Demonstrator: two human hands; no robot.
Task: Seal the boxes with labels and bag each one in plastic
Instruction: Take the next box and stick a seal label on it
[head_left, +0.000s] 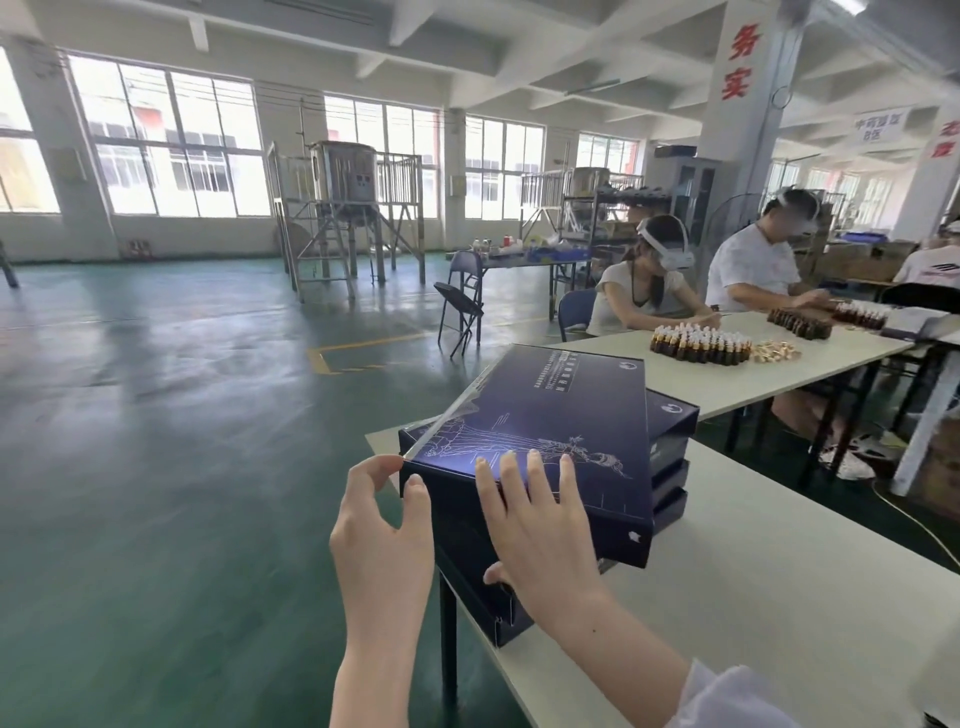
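Resting flat on the top dark blue box (540, 431), the right hand (540, 525) has its fingers spread on the lid and its thumb under the near edge, so it grips the box. This box sits tilted on a stack of blue boxes (670, 457) at the corner of the white surface (779, 597). The left hand (382, 540) is open, with fingertips touching the box's left corner. Small brown bottles (701, 345) stand on another surface behind.
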